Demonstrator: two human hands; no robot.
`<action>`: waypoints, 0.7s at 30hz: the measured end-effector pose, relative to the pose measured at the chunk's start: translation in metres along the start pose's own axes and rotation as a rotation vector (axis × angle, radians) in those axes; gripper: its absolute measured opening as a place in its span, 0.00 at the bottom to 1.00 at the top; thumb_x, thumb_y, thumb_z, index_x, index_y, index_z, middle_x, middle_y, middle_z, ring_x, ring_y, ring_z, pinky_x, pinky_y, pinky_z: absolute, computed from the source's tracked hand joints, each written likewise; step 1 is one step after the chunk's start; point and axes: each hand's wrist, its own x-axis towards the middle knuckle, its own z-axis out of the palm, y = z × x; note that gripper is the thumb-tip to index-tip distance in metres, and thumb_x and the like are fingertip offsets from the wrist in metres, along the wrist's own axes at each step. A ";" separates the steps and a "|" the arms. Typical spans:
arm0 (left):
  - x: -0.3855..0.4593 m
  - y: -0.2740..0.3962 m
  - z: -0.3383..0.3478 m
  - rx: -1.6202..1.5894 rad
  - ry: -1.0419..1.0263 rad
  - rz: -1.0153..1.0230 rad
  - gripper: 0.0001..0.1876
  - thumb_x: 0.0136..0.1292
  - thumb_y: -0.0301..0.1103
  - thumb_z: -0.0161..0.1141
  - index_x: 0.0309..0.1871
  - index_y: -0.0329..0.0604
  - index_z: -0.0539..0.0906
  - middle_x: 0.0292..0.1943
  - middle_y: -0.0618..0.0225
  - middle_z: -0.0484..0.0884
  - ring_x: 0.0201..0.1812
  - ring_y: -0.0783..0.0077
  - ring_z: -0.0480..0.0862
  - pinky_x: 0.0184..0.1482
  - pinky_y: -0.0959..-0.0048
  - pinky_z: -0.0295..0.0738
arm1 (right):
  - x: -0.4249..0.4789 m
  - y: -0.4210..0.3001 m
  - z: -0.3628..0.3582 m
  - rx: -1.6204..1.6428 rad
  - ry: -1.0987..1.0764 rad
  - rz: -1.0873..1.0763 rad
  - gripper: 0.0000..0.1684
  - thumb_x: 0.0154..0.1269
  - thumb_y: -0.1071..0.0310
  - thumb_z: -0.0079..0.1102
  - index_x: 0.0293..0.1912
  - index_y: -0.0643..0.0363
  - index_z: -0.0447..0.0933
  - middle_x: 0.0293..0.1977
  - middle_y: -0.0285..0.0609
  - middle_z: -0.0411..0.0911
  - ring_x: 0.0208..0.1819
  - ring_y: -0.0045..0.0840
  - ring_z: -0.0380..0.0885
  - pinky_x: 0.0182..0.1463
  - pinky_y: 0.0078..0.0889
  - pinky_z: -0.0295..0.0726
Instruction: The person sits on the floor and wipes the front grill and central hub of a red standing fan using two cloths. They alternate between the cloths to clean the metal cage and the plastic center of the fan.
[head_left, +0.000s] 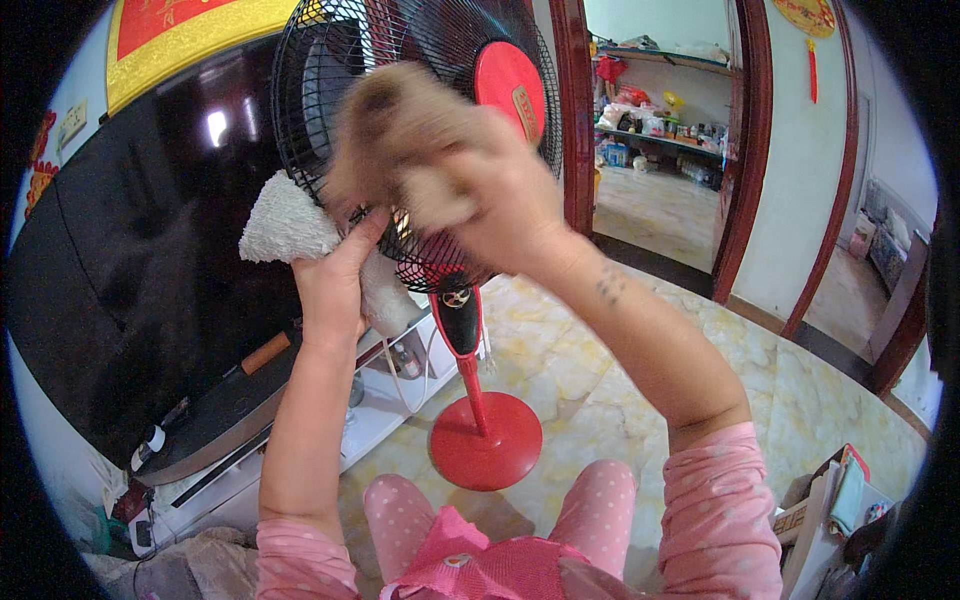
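In front of me stands a pedestal fan with a black wire guard (296, 112), a red hub cover (506, 82) and a round red base (486, 442). My left hand (334, 277) grips a white textured cloth (289, 221) at the guard's lower left, its thumb against the wires. Part of the cloth hangs below that hand. My right hand (510, 195), blurred by motion, is in front of the guard's middle. In it is a bunched brown thing (386, 127), which looks like a rag but is too blurred to be sure. Both hide part of the guard.
A large black television (157, 202) fills the left side, above a low white cabinet (405, 424). Behind the fan a doorway with a dark red frame (742, 150) opens onto laden shelves (660, 135). White furniture (814, 510) stands at lower right on the marbled floor (600, 397).
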 end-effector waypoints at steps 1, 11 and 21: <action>-0.006 0.002 -0.006 -0.019 -0.004 0.028 0.36 0.58 0.25 0.68 0.69 0.45 0.64 0.61 0.65 0.72 0.62 0.66 0.73 0.64 0.65 0.69 | 0.007 -0.023 0.008 0.088 -0.026 -0.079 0.14 0.42 0.69 0.66 0.35 0.53 0.84 0.46 0.49 0.75 0.48 0.46 0.73 0.50 0.47 0.74; -0.013 0.003 -0.015 0.024 -0.087 -0.099 0.38 0.51 0.21 0.72 0.66 0.40 0.67 0.60 0.66 0.74 0.62 0.68 0.72 0.63 0.69 0.69 | 0.000 0.014 -0.008 0.062 0.008 0.014 0.20 0.48 0.66 0.68 0.45 0.54 0.82 0.51 0.51 0.75 0.55 0.47 0.72 0.59 0.45 0.72; -0.012 -0.004 -0.015 0.161 -0.158 -0.032 0.36 0.56 0.29 0.71 0.69 0.44 0.67 0.62 0.67 0.73 0.62 0.68 0.72 0.64 0.66 0.68 | -0.020 -0.004 -0.005 0.031 -0.105 0.046 0.32 0.43 0.68 0.69 0.54 0.47 0.79 0.54 0.51 0.71 0.56 0.48 0.69 0.59 0.45 0.72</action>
